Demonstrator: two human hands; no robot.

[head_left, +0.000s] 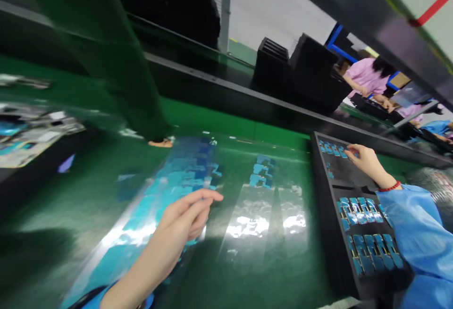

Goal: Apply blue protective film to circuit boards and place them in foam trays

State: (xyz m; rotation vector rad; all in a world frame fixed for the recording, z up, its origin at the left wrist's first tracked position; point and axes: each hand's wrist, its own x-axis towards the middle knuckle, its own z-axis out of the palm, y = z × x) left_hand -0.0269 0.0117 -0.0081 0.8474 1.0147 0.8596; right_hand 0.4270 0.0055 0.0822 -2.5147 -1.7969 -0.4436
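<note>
My left hand (187,217) hovers over the front of the workbench, thumb and forefinger pressed together, with nothing showing between them. Beneath and beyond it runs a long strip of overlapping blue circuit boards (184,167). A short row of similar boards (261,170) lies on the mat to the right, at the top of a clear plastic strip (253,217). My right hand (364,160) is at the upper compartment of a black tray (323,210), fingers pinched on a small circuit board (348,154) at the end of a row. The fingertips partly hide that board.
More circuit boards (377,252) stand in rows in the tray's lower compartments. At the left is a stack of panels (38,134) on a black holder. A black ledge (226,85) carries black boxes (272,59). Beyond it, a person in pink (368,75) works.
</note>
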